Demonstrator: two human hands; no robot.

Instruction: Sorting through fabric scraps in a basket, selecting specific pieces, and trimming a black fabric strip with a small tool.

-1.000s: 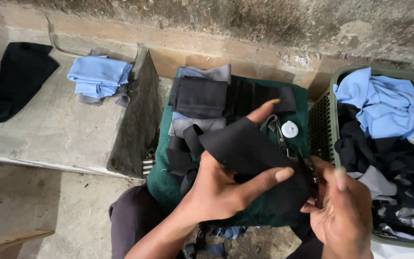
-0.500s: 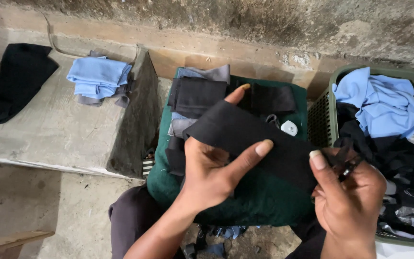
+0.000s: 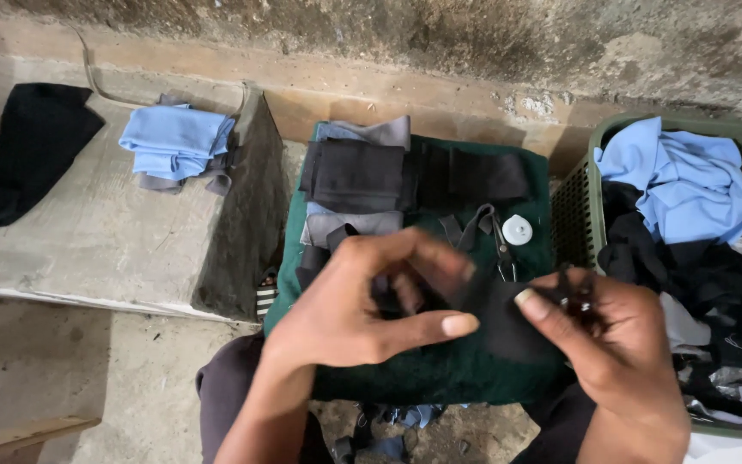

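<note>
Centre-bottom of frame: both hands over green cloth (image 3: 440, 378).
Left hand (image 3: 371, 309): fingers curled, pinching black fabric piece (image 3: 495, 322).
Right hand (image 3: 611, 335): gripping fabric's other end, prob. w/ small dark tool, blurred.
Right edge: green basket (image 3: 579, 215), clothes inside.

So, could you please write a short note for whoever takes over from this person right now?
Left hand: holds one end of the black fabric piece over the green cloth.
Right hand: pinches the other end, with something small and dark between the fingers; too blurred to tell what.
Done: folded black and grey pieces are stacked at the top of the green cloth; small scissors and a white round disc lie beside them.
Left: the green basket on the right holds a pile of blue and black garments.
</note>
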